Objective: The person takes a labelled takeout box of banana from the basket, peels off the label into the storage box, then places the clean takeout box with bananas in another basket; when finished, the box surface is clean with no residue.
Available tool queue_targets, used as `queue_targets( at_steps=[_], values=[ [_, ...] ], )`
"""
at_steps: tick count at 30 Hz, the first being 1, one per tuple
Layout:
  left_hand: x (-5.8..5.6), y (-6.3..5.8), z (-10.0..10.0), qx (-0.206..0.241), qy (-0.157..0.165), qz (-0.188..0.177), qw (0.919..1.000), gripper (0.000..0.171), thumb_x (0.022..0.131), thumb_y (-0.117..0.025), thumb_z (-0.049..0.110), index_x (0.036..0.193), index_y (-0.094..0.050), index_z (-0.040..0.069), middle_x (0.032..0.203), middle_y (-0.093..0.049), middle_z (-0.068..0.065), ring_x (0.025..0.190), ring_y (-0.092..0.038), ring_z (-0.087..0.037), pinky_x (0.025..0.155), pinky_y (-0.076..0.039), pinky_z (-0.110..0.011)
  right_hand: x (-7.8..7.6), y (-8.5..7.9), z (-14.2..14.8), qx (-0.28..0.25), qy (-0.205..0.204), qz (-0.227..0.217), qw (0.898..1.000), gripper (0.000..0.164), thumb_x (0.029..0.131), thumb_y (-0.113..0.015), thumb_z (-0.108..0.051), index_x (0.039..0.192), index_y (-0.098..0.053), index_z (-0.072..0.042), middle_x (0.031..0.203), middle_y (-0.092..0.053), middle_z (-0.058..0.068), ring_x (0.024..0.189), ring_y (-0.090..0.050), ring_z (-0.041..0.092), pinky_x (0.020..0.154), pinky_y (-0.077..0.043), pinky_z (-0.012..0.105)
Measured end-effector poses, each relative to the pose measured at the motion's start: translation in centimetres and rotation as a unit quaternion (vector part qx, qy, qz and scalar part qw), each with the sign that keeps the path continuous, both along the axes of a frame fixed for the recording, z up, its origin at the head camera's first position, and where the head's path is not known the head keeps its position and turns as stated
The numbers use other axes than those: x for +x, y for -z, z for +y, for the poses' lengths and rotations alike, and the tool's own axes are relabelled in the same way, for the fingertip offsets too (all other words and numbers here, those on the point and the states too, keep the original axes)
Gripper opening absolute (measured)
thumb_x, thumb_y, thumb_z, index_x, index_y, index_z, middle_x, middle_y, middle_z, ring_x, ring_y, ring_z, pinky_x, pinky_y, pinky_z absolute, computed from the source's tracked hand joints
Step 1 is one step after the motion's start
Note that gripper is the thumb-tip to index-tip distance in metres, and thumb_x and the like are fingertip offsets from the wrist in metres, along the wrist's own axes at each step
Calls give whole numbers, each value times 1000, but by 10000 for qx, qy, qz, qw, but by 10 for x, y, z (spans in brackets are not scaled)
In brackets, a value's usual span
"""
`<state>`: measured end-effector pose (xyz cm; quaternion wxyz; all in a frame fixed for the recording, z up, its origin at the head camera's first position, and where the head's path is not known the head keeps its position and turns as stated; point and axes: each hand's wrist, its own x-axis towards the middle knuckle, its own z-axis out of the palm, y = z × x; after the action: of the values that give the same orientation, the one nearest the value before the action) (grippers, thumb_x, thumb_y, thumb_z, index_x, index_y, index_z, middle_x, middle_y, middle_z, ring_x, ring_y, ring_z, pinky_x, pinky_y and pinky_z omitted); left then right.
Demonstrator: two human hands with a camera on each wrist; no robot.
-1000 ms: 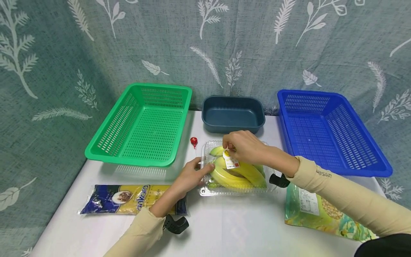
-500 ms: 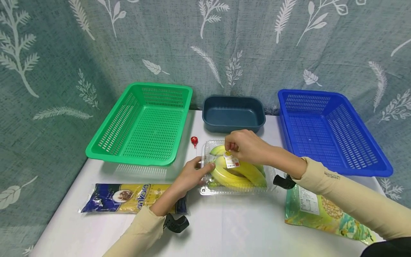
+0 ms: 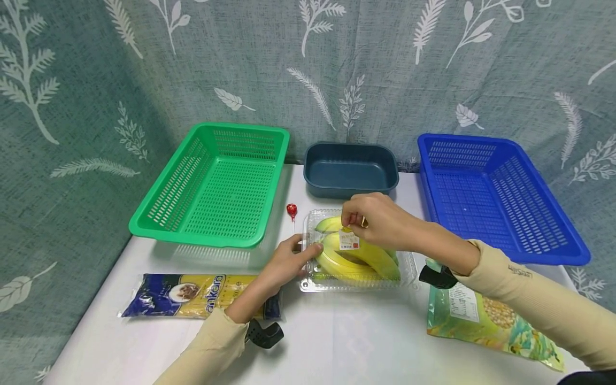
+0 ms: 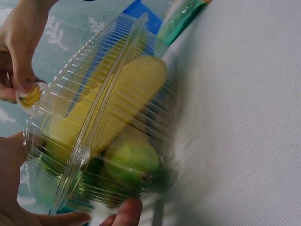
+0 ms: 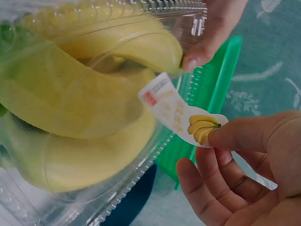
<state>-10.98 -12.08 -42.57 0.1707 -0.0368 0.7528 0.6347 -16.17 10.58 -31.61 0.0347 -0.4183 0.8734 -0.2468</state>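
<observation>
**Label (image 3: 349, 240) Could Tear**

At frame centre, the right hand (image 3: 380, 220) pinches the bent label's upper end above a clear, ribbed plastic box (image 3: 337, 287); should the lower end be stuck, a hard tug could rip it. The left hand (image 3: 286, 262) grips the box's left edge; a loose hold might let it skid. Inside curve smooth yellow bananas (image 3: 377, 261); upper left, a perforated green basket (image 3: 192, 239).

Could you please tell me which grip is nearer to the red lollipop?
Left: the left grip is just in front of the red lollipop, holding the clear box; the right grip is farther right, pinching the label.
</observation>
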Motion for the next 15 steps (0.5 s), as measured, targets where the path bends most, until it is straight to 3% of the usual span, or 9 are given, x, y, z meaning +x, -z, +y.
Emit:
queue_targets(
  at_steps=[8, 15],
  values=[
    [0, -1, 0, -17, -9, -2, 10000, 53, 94, -69, 35, 133, -55, 1, 114, -60, -18, 101, -61, -26, 78, -59, -38, 3, -10, 7, -229, -18, 184, 9996, 22, 82, -67, 10, 86, -70, -11, 85, -66, -3, 76, -61, 11, 67, -58, 32],
    [0, -2, -1, -108, 37, -29, 9999, 58, 94, -69, 38, 135, -54, 0, 115, -60, -18, 99, -61, -26, 79, -59, -38, 6, -15, 14, -344, -53, 363, 9987, 22, 82, -68, 11, 86, -70, -10, 85, -66, -3, 75, -61, 9, 65, -56, 22]
  ],
)
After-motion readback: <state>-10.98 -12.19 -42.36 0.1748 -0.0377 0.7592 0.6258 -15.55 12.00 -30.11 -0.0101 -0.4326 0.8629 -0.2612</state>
